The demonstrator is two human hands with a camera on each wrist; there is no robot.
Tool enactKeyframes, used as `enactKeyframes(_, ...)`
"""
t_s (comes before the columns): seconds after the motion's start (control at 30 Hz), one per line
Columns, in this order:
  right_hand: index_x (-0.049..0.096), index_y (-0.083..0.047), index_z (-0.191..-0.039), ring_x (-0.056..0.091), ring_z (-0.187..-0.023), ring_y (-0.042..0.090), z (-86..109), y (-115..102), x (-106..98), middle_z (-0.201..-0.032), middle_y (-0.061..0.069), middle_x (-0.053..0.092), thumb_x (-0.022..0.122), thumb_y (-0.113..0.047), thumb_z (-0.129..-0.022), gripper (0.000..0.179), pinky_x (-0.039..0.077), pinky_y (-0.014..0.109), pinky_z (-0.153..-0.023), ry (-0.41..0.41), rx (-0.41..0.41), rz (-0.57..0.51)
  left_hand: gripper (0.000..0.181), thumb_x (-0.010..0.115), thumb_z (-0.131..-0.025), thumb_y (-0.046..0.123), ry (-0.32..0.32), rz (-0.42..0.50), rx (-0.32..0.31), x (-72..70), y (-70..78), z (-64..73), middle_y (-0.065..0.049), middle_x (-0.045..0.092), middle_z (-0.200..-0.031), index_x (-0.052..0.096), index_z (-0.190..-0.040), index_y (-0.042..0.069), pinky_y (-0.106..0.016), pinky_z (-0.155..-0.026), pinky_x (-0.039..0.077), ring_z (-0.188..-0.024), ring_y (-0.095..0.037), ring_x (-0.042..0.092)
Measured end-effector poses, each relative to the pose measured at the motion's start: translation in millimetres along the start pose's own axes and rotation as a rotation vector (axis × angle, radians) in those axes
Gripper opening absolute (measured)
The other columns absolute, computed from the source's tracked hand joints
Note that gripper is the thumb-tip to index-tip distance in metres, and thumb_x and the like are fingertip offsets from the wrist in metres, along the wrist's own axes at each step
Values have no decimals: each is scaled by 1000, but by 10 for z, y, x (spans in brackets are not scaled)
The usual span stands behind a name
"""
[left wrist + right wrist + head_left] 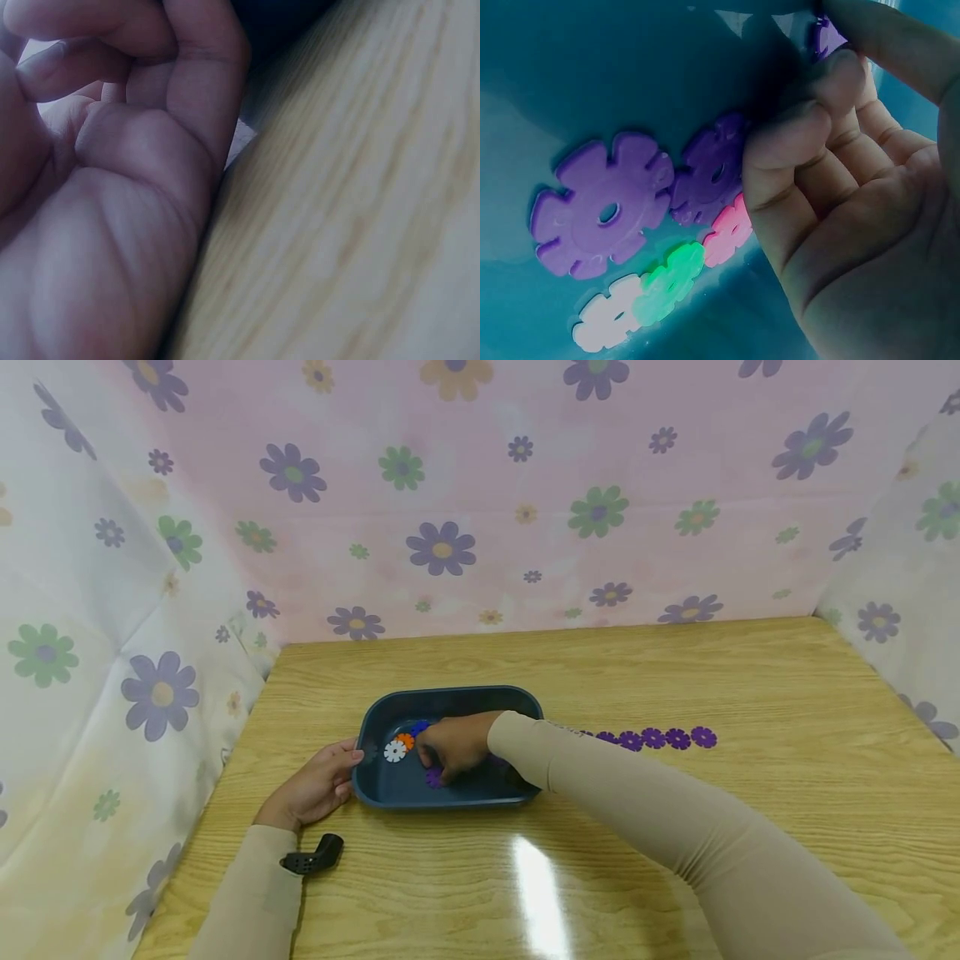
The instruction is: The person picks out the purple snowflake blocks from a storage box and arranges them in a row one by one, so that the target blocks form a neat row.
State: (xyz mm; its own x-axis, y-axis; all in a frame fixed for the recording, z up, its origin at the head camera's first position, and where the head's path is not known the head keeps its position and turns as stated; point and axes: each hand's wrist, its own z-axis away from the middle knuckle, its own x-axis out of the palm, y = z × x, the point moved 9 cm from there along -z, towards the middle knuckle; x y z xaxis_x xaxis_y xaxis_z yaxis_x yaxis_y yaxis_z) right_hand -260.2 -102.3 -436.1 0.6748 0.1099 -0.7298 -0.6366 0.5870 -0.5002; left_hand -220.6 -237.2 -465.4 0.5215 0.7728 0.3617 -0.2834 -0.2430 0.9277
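A dark blue plastic tray (450,802) stands on the wooden table. My left hand (318,785) grips its left end, thumb over the rim and fingers curled against the outside; the left wrist view shows its palm beside the table. My right hand (457,745) reaches into the tray and pinches a purple snowflake disc (435,777) between thumb and fingers; in the right wrist view the thumb and fingers hide most of that disc (829,37). Inside also lie a white disc (394,751), an orange disc (406,741) and a blue disc (418,727).
In the right wrist view, two more purple discs (604,210), a green disc (669,283) and a pink disc (729,232) lie in the tray. A row of several purple discs (653,738) runs along the table to the right, partly behind my right sleeve (645,802). A flowered curtain (525,485) surrounds the table.
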Motion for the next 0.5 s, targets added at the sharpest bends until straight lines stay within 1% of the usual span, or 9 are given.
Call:
enactKeyframes(0.23,57,-17,-99,49,-72,9,14,-2,-4,-82,-4,53,78,-18,-88,24,42,21,-63,18,-22,-2,24,30,-109,9,3,-6,1,5,1,-7,8,61,-88,52,-118,6,-12,-54,36,-59,1,45)
enactKeyframes(0.5,56,-14,-96,48,-76,9,30,-95,-9,-85,-4,52,80,-14,-86,26,40,20,-66,40,-80,10,25,30,-109,9,0,6,-2,3,-1,-4,7,61,-88,52,-119,6,-12,-54,37,-59,1,45)
